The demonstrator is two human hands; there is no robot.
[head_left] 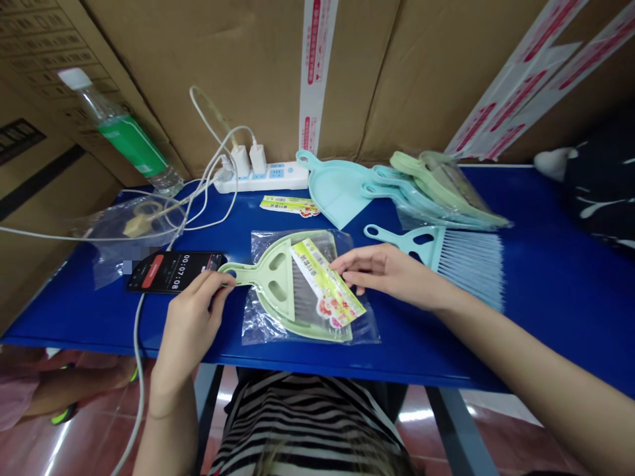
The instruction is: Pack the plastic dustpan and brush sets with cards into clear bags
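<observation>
In front of me a light green dustpan (302, 328) lies with a matching green brush (276, 277) nested in it. A clear plastic bag (367, 330) lies around their wide end, and the handles stick out to the left. My left hand (198, 307) pinches the handle end. A yellow-green printed label card (327, 281) rests slantwise over the dark bristles. My right hand (380, 272) has its fingertips closed at the card's right edge. Just beyond that wrist lies a loose light blue brush (461, 258), bristles pointing right.
A phone (173, 271) showing a timer lies by my left hand. Behind are a power strip (290, 175) with white cables, a bottle (131, 142), another label card (290, 205), a blue dustpan (337, 188) and a pile of bagged sets (441, 185). Cardboard boxes (248, 59) wall the back.
</observation>
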